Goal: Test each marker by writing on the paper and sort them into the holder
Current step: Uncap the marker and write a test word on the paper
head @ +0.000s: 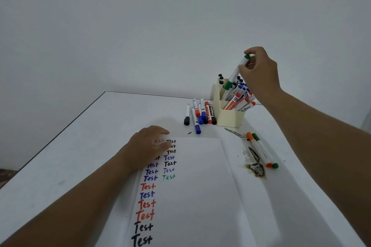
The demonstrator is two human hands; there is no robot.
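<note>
My right hand (259, 70) pinches a green-capped white marker (236, 72) near its upper end, cap down, with the cap at the mouth of the cream holder (228, 115). The holder has several black, blue and red markers standing in it. My left hand (149, 144) rests flat on the top left corner of the white paper (196, 186), fingers spread over the writing. The paper carries two columns of the word "Test" in black, blue, red and green.
Several loose markers (200, 115) lie in a row left of the holder. An orange marker (259, 149) and a green marker (266, 150) lie right of the paper, beside dark stains (256, 168) on the white table (80, 146). The table's far edge meets a plain wall.
</note>
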